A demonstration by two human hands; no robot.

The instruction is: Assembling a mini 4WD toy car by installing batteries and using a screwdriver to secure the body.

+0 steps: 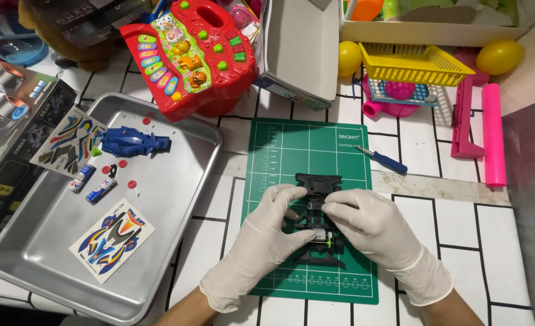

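Observation:
A black toy-car chassis (pixel 319 184) with a small silver motor (pixel 322 235) lies on a green cutting mat (pixel 279 151). My left hand (pixel 261 241), in a white glove, grips the chassis from its left side, fingertips by the motor. My right hand (pixel 376 232), also gloved, holds the chassis from the right, fingers pressed on its middle. The chassis rear end pokes out below my hands.
A metal tray (pixel 177 193) at left holds a blue car body (pixel 131 143), two sticker sheets (pixel 112 239), two small batteries (pixel 92 184) and red bits. A blue-handled screwdriver (pixel 385 159) lies at the mat's right edge. Toys, a yellow basket (pixel 415 63) and boxes crowd the back.

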